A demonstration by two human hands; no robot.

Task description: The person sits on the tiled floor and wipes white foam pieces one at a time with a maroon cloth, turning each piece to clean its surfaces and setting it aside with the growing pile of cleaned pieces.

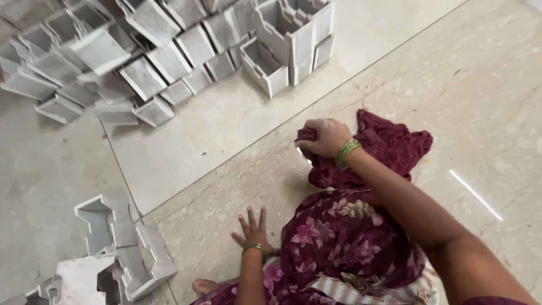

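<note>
My right hand is closed on a bunched dark red cloth that lies on the pale stone floor. A green bangle sits on that wrist. My left hand rests flat on the floor with fingers spread, also wearing a green bangle. My knee, covered in maroon flowered fabric, is between the two arms, and a bare foot shows at the bottom edge.
A heap of grey moulded blocks lies across the top left, with a stacked pair at its right end. More grey moulded pieces sit at the lower left, close to my left hand.
</note>
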